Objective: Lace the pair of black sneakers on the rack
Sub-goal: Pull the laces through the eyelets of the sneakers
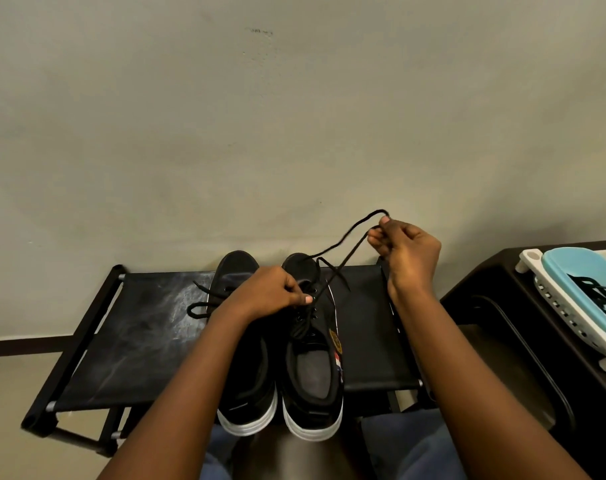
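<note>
Looking down through the head cam, I saw both black sneakers sitting side by side on the top shelf of the black shoe rack (149,327), toes toward the wall. The right hand (407,252) was up and off to the right, pinching a black shoelace (346,237) between thumb and fingertips, with the lace running from there down to the right sneaker (313,368). The left hand (268,292) sat on that same shoe's eyelet area, fingers curled and gripping the lace right at the eyelets. The left sneaker (246,386) was partly hidden under the left forearm, and its lace ends (199,303) trailed out onto the shelf fabric. Over on the right, a dark side table (495,296) carried a blue and white basket (571,271) with another black lace (596,292) inside it.
</note>
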